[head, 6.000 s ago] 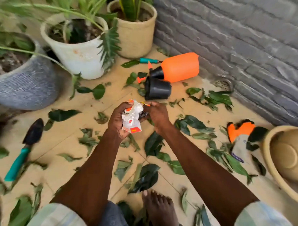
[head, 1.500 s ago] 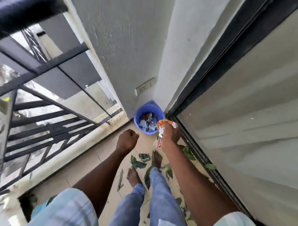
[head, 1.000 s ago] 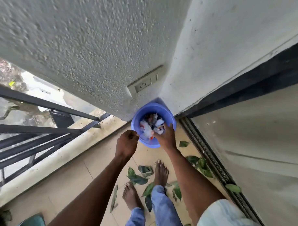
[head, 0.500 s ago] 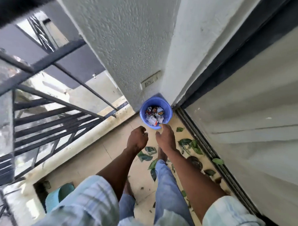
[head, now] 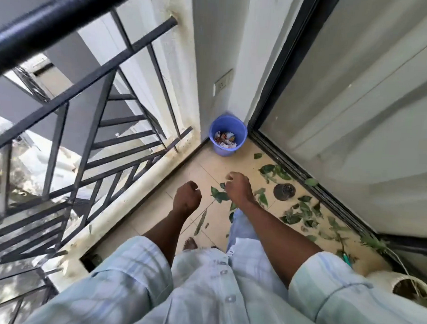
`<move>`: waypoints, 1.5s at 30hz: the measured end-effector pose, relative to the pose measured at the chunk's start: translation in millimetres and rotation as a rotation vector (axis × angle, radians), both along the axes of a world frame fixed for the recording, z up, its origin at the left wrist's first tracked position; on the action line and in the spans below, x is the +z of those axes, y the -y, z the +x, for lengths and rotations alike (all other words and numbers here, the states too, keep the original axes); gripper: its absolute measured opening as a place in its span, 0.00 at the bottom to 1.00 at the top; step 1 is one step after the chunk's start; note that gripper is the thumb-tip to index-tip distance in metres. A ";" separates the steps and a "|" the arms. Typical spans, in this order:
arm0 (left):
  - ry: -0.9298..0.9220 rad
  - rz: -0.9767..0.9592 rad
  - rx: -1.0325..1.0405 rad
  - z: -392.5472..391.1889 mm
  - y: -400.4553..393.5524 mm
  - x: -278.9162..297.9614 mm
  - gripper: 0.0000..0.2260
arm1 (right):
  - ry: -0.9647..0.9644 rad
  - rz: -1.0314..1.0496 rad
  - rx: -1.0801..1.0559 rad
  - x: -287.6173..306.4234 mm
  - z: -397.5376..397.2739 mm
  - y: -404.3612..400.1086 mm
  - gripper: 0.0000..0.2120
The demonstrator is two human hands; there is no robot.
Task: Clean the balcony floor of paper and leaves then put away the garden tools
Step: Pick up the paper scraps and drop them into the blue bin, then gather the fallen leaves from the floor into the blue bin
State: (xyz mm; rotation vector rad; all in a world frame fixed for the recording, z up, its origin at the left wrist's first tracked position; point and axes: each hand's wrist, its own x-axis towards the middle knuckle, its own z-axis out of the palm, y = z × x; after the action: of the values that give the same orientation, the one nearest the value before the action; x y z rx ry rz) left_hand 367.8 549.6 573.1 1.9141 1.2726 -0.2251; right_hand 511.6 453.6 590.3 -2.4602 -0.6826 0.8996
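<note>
Paper [head: 225, 138] lies crumpled inside the blue bucket [head: 241, 135] in the corner at frame centre; leaves [head: 300, 214] scatter the balcony floor [head: 207, 167] right of centre; the left hand [head: 185, 199] is curled into an empty fist; the right hand [head: 238, 188] hangs loosely curled, holding nothing.

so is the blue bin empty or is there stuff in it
Not empty. The blue bin, upright in the corner, holds crumpled paper scraps at its bottom, well below the rim. No leaves visible inside.
</note>
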 end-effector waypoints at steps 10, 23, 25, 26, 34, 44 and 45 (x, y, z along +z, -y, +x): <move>-0.043 -0.063 0.163 -97.6 51.5 -16.1 0.13 | -0.056 -0.096 0.065 -31.6 -83.4 45.0 0.10; -0.074 -0.122 0.163 -43.3 148.0 -257.7 0.11 | -0.131 -0.120 0.030 -302.1 -47.3 136.8 0.13; -0.055 -0.119 0.106 -19.4 160.5 -304.9 0.12 | -0.126 -0.130 0.001 -349.9 -32.8 152.4 0.13; -0.047 -0.117 0.075 -6.8 166.2 -329.6 0.12 | -0.111 -0.130 -0.017 -374.3 -24.4 159.2 0.13; 0.042 -0.039 -0.038 72.7 155.6 -500.9 0.15 | 0.076 -0.108 -0.017 -544.4 53.4 153.4 0.15; 0.221 0.198 0.076 103.1 127.2 -611.9 0.13 | 0.492 -0.211 0.383 -676.4 76.4 118.8 0.20; 0.226 0.191 0.095 101.0 126.4 -618.4 0.12 | 0.521 -0.202 0.385 -677.2 74.5 117.0 0.16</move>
State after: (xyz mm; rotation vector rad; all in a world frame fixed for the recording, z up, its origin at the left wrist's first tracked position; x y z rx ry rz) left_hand 468.8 423.2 -45.3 1.9679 1.2644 0.1634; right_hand 586.1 336.6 -86.9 -2.8267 -1.3351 0.4563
